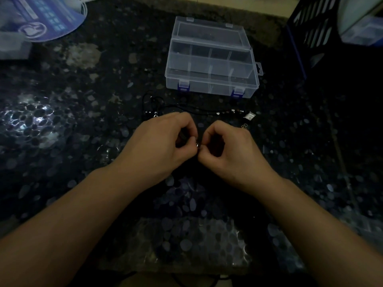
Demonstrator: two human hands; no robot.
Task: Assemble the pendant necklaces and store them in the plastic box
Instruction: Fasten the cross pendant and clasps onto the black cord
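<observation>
My left hand (pixel 163 141) and my right hand (pixel 228 150) meet fingertip to fingertip over the dark speckled table, both pinching a small silver necklace clasp (pixel 197 145) between them. A black necklace cord (pixel 196 108) lies just beyond my hands, with small metal ends near its right end. More dark cord and a silver clasp (pixel 154 114) lie bunched beyond my left hand. The clear plastic box (pixel 211 79) stands open farther back, its divided compartments looking empty. Several tiny jump rings (pixel 244 126) and a small pale packet (pixel 249 116) lie beyond my right hand.
A blue round printed fan (pixel 41 19) and a clear container lie at the back left. A dark blue slatted crate (pixel 315 34) stands at the back right. The table's near edge runs below my forearms.
</observation>
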